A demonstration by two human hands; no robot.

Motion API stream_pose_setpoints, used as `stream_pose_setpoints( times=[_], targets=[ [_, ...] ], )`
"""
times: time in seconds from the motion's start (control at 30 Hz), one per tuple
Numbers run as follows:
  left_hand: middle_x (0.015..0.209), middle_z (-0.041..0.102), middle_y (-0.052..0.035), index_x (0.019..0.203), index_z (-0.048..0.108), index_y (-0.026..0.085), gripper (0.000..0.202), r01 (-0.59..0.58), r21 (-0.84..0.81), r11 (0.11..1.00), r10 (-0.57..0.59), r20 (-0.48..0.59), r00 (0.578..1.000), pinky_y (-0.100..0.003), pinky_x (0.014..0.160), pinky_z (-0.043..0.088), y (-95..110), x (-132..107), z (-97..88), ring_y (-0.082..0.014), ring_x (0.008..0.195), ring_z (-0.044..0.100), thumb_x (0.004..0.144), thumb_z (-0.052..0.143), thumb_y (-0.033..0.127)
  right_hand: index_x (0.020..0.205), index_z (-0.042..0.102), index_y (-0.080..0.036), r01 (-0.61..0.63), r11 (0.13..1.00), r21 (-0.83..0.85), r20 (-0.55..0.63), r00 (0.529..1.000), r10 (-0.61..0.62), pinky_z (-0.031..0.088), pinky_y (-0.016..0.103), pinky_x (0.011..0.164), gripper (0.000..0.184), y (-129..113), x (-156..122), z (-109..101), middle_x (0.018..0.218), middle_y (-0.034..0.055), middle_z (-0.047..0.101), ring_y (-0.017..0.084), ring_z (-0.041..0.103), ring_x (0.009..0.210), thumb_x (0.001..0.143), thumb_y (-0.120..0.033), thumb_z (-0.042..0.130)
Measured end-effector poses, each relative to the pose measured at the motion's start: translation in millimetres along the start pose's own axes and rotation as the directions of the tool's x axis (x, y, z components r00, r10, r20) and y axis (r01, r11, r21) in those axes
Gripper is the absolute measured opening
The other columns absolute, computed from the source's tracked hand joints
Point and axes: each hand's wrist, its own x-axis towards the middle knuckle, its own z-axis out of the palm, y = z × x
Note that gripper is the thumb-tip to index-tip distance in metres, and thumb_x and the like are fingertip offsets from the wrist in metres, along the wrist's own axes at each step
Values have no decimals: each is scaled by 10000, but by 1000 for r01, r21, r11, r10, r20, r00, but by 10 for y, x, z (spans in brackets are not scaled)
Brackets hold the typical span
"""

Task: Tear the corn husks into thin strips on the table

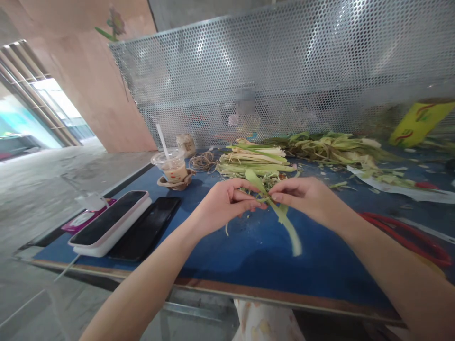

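Note:
Above the middle of the blue table, my left hand (237,201) and my right hand (305,196) meet, fingertips pinching a pale green leaf strip (287,229) that looks like corn husk. Its broad end (254,181) points up and away; the other end hangs down toward me. Fingers cover the middle of the strip. Just beyond my hands lie a neat stack of cut green strips (254,163) and small greenish scraps (270,180). Farther right, a heap of long wilted leaves (330,149) rests on the table.
On the left are a phone on a white block (110,222), a dark phone (145,229), a cup with straw (174,168) and twine (202,162). Red-handled scissors (408,237), white paper (401,187) and a yellow packet (421,122) are right. A perforated metal panel (284,61) stands behind.

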Motion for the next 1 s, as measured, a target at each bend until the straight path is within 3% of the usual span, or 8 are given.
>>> stream_pose_setpoints(
  times=[0.2,0.37,0.53,0.87,1.0],
  targets=[
    [820,712,-61,965,617,144,230,-10,-4,1000,11,66,998,-163,546,414,-6,-11,44,-105,690,623,762,577,245,722,660,-217,-30,988,154,17,999,28,407,245,590,199,19,-4,70,708,0,632,132,556,653,755,-393,573],
    [720,698,-59,845,652,121,221,12,-77,997,-3,104,995,-156,456,371,-29,23,114,-63,525,533,772,564,310,735,627,-202,-40,925,377,-33,998,57,396,255,597,146,45,1,160,724,-10,563,121,510,665,691,-340,651],
    [668,688,-39,794,641,121,184,2,-141,990,12,101,995,-153,502,394,-45,42,142,-45,509,509,775,568,289,717,615,-198,-43,841,540,-15,998,61,404,279,655,113,62,9,190,729,-12,556,124,514,701,673,-282,676],
    [725,707,-55,832,664,123,197,-15,20,1000,12,133,991,-178,569,439,-16,16,120,-80,595,588,780,555,278,660,609,-201,-11,863,506,-54,998,44,429,275,670,118,55,5,199,766,-10,529,126,521,730,655,-288,689],
    [796,711,-68,805,662,118,186,-22,-1,1000,22,97,995,-159,506,418,16,6,47,-84,615,605,761,576,277,836,617,-217,-41,943,330,10,999,40,447,283,698,178,21,2,81,814,18,600,145,560,765,756,-372,583]
  ],
)
